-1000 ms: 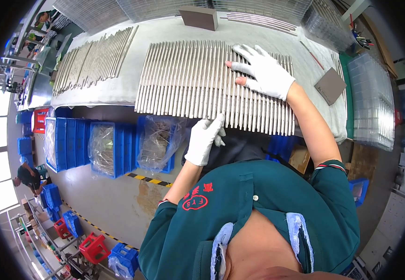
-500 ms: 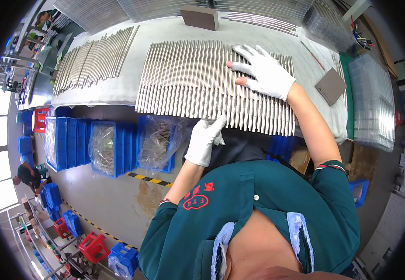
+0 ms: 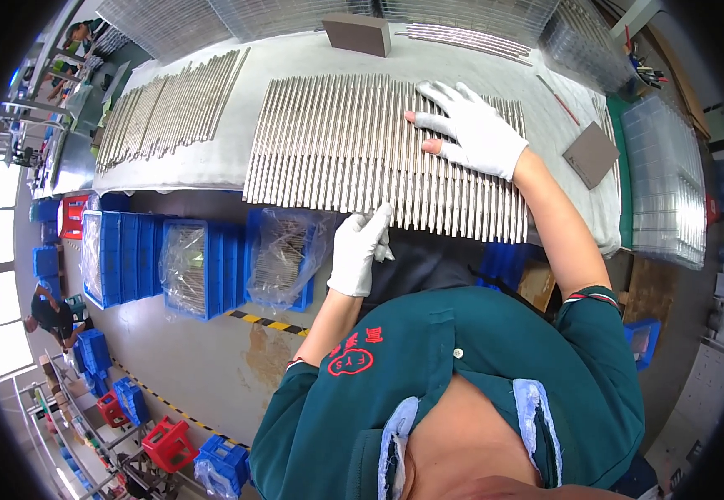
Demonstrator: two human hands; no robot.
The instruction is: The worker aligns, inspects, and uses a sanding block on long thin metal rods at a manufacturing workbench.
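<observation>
A wide row of slim silvery metal rods (image 3: 320,142) lies side by side on the white-covered table (image 3: 241,150), their near ends at the front edge. My right hand (image 3: 474,129), in a white glove with two bare fingertips, rests spread and flat on the right part of the row. At the near ends, my gloved left hand (image 3: 355,257) has its fingers closed at a rod's tip, about where the row steps; the exact grip is partly hidden. Rods right of that step sit closer to me than those on the left.
More rods (image 3: 170,104) lie at the table's left. A dark grey block (image 3: 356,35) stands behind the row, and a grey square block (image 3: 592,156) lies right. Clear plastic trays (image 3: 666,183) are stacked at far right. Blue crates (image 3: 203,267) with plastic-wrapped rods stand below the table's edge.
My left hand has shifted slightly left along the near rod ends. The step in the row has moved left with it. My right hand has stayed in place.
</observation>
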